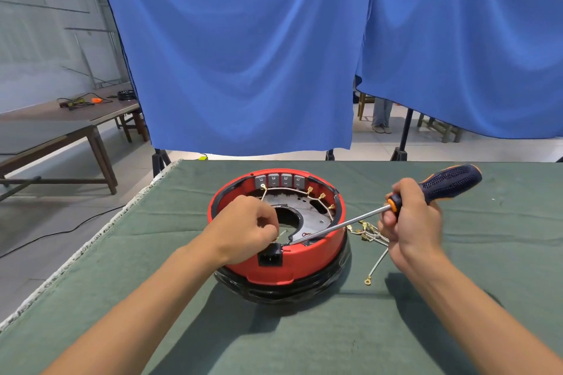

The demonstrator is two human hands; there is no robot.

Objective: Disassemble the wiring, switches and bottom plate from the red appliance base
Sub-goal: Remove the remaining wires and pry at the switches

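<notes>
— Hands first: where are they?

— Left hand [248,227] sits over the near-left inside of the red appliance base [307,256], fingers curled; it seems to pinch a thin wire end just above the black power socket [270,256], though what sits between the fingertips is too small to tell for sure. Right hand [409,222] is wrapped round the screwdriver [451,181], gripping it at the orange collar where handle meets shaft.

— And the tip?

— The shaft [341,226] slants down and left over the base's right rim; its tip lies inside, close by the socket, at the edge of the bottom plate [313,218].

— Where does the base itself stand?

— On the green cloth-covered table [182,329], about the middle, open side up, with a black part [274,294] beneath it. The dark metal plate lies inside, with a round hole in its centre.

— Switches?

— Four grey blocks [279,180] in a row against the far inner wall. White wiring [316,198] with brass terminals runs along beneath them and down the right side.

— Anything outside the base?

— A loose bundle of wires [368,234] with brass ends lies on the cloth just right of the base, partly behind the right hand; one strand trails toward the viewer, ending in a ring terminal [367,281].

— Background?

— Blue curtains [243,55] hang behind the table; wooden tables [76,119] stand off to the left, one with cables on it.
</notes>
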